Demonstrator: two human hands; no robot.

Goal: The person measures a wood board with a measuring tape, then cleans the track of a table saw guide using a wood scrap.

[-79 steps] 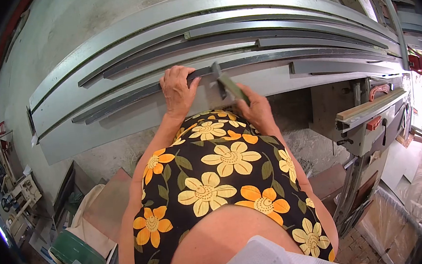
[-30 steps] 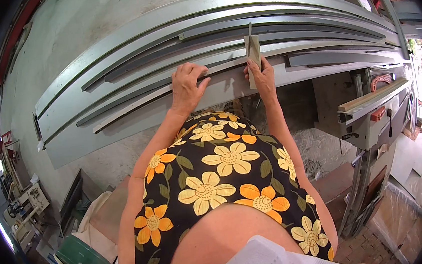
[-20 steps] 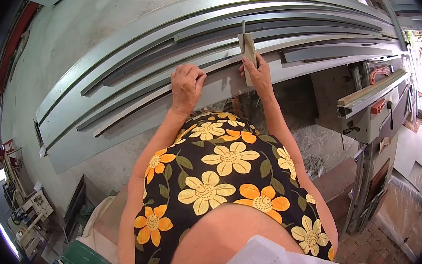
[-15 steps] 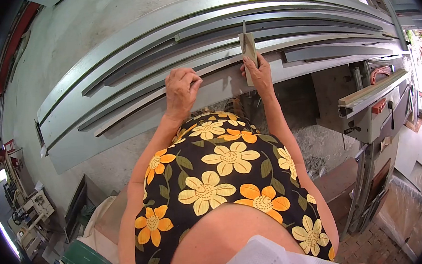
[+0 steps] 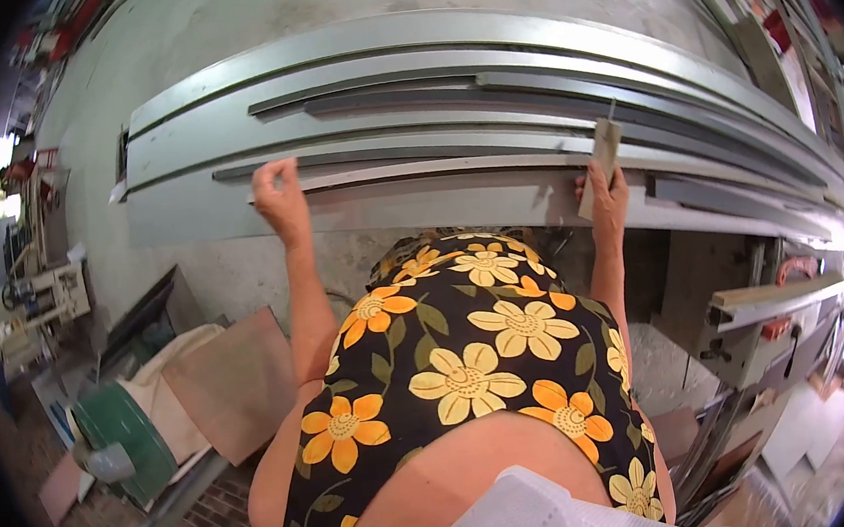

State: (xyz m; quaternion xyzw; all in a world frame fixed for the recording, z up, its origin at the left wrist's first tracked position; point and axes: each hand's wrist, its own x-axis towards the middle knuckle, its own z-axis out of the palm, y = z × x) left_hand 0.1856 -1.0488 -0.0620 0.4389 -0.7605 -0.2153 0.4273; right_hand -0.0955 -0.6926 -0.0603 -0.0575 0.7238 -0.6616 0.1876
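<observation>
In my right hand (image 5: 610,207) is a narrow, flat, pale wooden piece (image 5: 599,170) with a thin metal rod sticking out of its far end. That hand hangs over the near side of several long grey strips. My left hand (image 5: 280,204) is over the left end of a long pale strip (image 5: 384,173). Its fingers are curled together, and I cannot make out what is in them, if anything. Just beyond the pale strip runs a dark narrow strip (image 5: 372,154). Both lie on a wide grey board (image 5: 207,214).
More dark strips (image 5: 398,98) and wide silvery boards (image 5: 342,42) lie farther off. On the right stands a workbench part with a wooden rail (image 5: 781,297) and a red-orange clamp (image 5: 797,269). A green drum-like object (image 5: 122,445) and a brown panel (image 5: 232,385) stand at lower left.
My left hand has moved left along the pale strip to its end. My right hand still holds the wooden piece, now farther right in view. The view has shifted toward the left.
</observation>
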